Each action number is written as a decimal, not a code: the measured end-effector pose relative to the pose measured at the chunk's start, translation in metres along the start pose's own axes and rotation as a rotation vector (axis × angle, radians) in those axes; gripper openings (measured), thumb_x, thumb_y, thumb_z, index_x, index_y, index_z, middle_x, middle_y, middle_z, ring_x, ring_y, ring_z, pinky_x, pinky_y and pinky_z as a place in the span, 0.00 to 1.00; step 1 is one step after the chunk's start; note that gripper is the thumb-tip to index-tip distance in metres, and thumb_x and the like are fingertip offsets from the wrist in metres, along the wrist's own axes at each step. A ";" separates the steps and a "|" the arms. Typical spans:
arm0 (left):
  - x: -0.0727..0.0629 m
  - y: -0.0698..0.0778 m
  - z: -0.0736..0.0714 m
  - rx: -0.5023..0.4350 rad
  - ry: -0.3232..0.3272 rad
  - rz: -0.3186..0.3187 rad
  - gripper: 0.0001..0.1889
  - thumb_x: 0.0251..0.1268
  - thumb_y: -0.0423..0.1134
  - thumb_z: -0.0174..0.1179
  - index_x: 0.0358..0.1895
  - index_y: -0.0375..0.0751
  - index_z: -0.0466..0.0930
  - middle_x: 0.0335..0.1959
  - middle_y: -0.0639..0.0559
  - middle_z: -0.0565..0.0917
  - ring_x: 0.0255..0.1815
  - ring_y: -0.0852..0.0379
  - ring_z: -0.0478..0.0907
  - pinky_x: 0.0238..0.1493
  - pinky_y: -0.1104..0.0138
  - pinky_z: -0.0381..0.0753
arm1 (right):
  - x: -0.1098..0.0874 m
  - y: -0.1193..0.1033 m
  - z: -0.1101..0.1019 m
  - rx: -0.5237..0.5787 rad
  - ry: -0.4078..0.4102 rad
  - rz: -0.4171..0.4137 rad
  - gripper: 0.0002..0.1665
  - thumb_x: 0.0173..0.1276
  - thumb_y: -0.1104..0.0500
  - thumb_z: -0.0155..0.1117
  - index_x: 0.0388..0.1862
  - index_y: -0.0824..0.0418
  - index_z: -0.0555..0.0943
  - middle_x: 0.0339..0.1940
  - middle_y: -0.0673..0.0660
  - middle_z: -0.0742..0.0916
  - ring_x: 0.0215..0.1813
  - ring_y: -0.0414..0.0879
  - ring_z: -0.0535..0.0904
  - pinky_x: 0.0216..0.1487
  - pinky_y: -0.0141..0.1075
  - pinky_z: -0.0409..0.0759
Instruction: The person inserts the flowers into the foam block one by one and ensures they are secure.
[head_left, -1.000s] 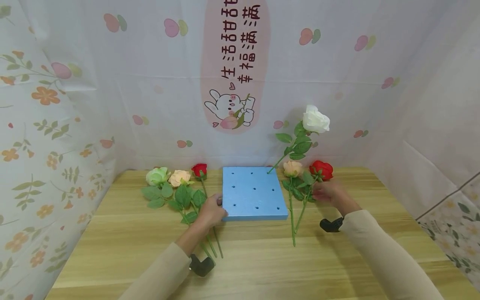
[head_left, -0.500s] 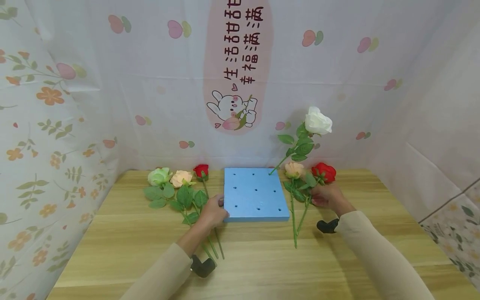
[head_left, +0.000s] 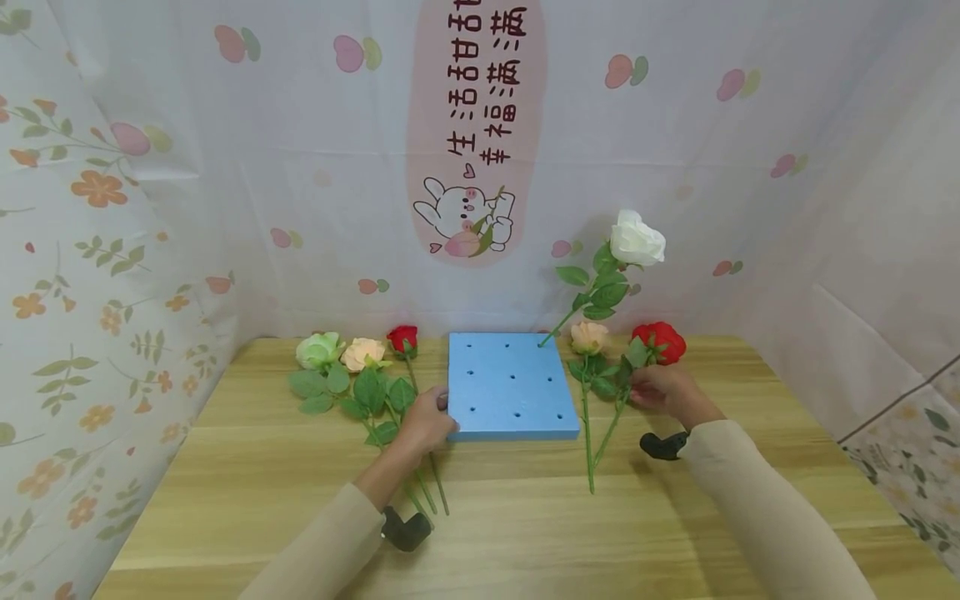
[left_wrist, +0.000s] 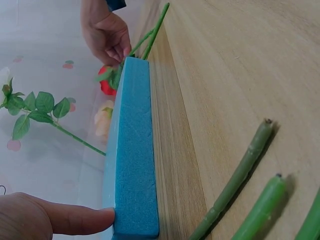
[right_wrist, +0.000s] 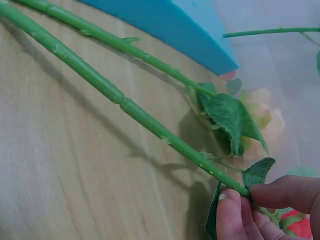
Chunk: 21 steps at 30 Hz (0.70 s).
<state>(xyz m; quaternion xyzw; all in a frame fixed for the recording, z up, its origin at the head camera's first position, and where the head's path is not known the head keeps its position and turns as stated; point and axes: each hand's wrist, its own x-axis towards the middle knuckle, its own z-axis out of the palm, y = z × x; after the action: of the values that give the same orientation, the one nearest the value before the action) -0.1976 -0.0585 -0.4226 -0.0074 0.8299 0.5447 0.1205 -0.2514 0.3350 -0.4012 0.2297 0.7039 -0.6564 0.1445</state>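
My right hand (head_left: 670, 393) pinches the green stem of a red rose (head_left: 663, 342) just below its head, at the right of the table. In the right wrist view the thumb and fingers close on that stem (right_wrist: 150, 127), which slants above the table and casts a shadow. My left hand (head_left: 426, 423) holds the left side of a blue foam block (head_left: 491, 392) with small holes in its top; the thumb (left_wrist: 80, 220) presses near its front corner. A white rose (head_left: 637, 239) stands tilted to the right in a hole at the block's back right corner.
A peach rose (head_left: 588, 337) lies between the block and the red rose. Left of the block lie a green rose (head_left: 318, 350), another peach rose (head_left: 363, 353) and a smaller red rose (head_left: 403, 338), stems toward the front. A printed cloth (head_left: 330, 208) hangs behind the table.
My right hand has taken hold of the red rose's stem and shifted the rose slightly right. My left hand stays on the block.
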 end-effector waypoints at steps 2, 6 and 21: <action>0.000 0.000 0.000 0.006 -0.003 0.002 0.37 0.53 0.21 0.56 0.72 0.32 0.61 0.64 0.33 0.73 0.67 0.36 0.68 0.63 0.48 0.71 | -0.001 -0.002 -0.004 0.037 -0.017 0.001 0.03 0.66 0.70 0.55 0.33 0.69 0.76 0.21 0.54 0.84 0.24 0.42 0.83 0.32 0.32 0.84; 0.000 0.000 0.000 0.013 -0.007 0.005 0.37 0.53 0.21 0.57 0.72 0.32 0.61 0.63 0.33 0.73 0.66 0.37 0.68 0.61 0.49 0.72 | -0.007 -0.005 -0.010 0.104 -0.042 -0.010 0.04 0.68 0.70 0.55 0.33 0.66 0.77 0.23 0.53 0.85 0.26 0.42 0.84 0.33 0.32 0.84; 0.001 0.000 -0.001 0.015 -0.015 0.018 0.37 0.53 0.21 0.56 0.72 0.31 0.60 0.64 0.32 0.73 0.66 0.36 0.68 0.61 0.49 0.73 | -0.037 -0.024 -0.014 0.220 -0.050 -0.097 0.16 0.69 0.72 0.53 0.24 0.61 0.82 0.24 0.55 0.86 0.29 0.43 0.86 0.35 0.32 0.84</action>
<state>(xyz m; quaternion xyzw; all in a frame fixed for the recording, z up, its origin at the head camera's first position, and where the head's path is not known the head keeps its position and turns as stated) -0.1981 -0.0591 -0.4230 0.0051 0.8331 0.5394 0.1219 -0.2312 0.3427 -0.3609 0.1933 0.6342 -0.7413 0.1042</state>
